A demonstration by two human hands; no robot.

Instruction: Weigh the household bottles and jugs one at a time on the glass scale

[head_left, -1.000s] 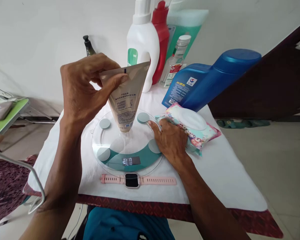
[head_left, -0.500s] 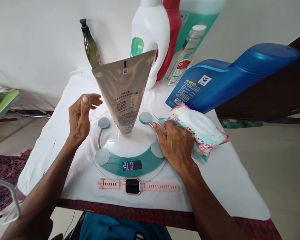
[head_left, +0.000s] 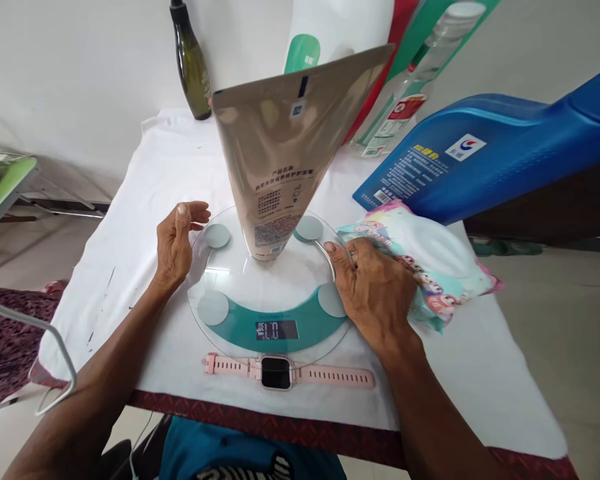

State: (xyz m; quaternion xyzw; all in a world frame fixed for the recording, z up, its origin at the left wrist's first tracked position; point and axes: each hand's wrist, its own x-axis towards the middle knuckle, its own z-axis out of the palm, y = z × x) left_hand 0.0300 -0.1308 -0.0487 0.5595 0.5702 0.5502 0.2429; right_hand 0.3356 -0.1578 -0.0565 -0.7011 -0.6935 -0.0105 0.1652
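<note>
Standing alone on the scale [head_left: 237,329], the tube [head_left: 285,173] has just left the left hand [head_left: 174,248], half-open and empty; right hand [head_left: 380,293], beside, has grip I cannot tell.

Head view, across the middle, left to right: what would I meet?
Green-topped table → left hand → tan tube → right hand → soft pack with a white lid.

The tube [head_left: 293,157] is showing beige-brown with dark print, and the clear scale [head_left: 275,327] is carrying a teal band. The watch [head_left: 276,372] is pairing pale pink with a black screen. The wipes pack [head_left: 430,260] is mixing white, pink and aqua with cartoon figures. The large jug [head_left: 480,147] is gleaming blue; the cloth [head_left: 155,167] is showing white.
</note>
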